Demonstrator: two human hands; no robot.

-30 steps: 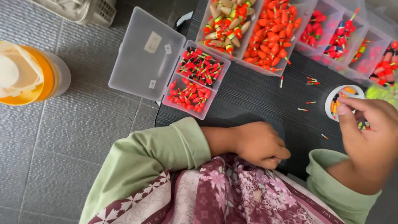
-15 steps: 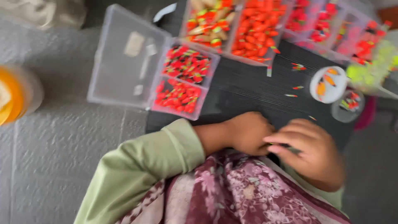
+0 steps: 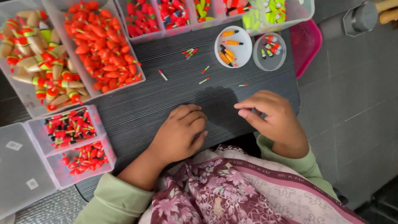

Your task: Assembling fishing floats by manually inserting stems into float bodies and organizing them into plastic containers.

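The left hand (image 3: 179, 133) was rested, loosely curled and empty, on the dark table (image 3: 145, 103); the right hand (image 3: 271, 118), beside it, was pinched (contents unclear). Small sticks (image 3: 162, 74) were best pinched singly.

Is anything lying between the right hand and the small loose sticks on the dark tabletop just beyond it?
Nothing visible. Bare dark tabletop separates the right hand from the nearest loose stick; the round dishes sit farther back, past the sticks.
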